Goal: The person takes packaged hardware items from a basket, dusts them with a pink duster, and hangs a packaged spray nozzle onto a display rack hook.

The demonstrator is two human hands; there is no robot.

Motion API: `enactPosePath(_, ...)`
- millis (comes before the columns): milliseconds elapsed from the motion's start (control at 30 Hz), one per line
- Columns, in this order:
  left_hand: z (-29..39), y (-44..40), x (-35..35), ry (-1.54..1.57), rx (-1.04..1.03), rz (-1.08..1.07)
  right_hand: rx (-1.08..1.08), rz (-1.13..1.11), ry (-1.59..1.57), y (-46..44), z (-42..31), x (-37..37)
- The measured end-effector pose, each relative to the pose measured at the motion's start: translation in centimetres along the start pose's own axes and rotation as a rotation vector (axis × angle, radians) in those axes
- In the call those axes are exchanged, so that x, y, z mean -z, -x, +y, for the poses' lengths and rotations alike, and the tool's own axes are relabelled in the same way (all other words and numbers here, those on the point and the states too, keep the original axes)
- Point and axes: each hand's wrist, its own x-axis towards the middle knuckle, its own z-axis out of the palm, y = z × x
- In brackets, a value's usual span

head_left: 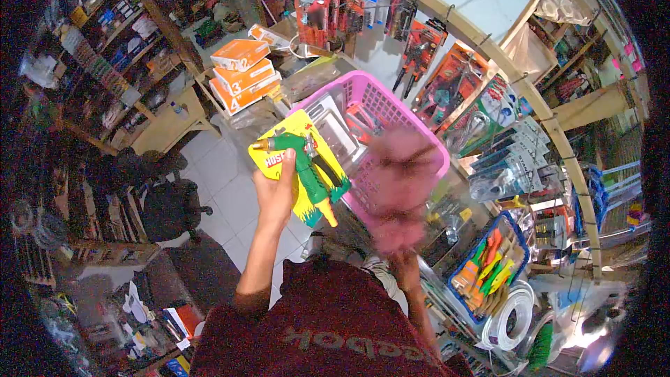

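Note:
My left hand [274,194] is closed around a spray nozzle [307,171], green with a brass tip and a yellow end, mounted on a yellow card [296,122]. I hold it up beside a pink plastic basket [427,136]. White-framed items [336,129] and red-backed packs lie inside that basket. On the right, my right hand [403,257] is smeared by motion and mostly covered by a blurred reddish piece, seemingly a cloth [399,192], which it grips. The cloth passes over the basket's near right side and hides part of it.
Orange boxes [241,77] are stacked left of the basket. Packaged tools [419,56] hang from a rack ahead. At the right sit a blue basket [457,281] of colourful-handled tools and a coil of white hose [508,318]. A dark chair [171,206] stands at left.

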Motion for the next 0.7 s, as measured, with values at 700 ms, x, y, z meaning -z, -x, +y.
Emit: enactPosePath(700,1.3,0.1,-0.4,-0.037,0.037,-0.09,0.025,-0.026,0.02,0.1,-3.7,0.6)
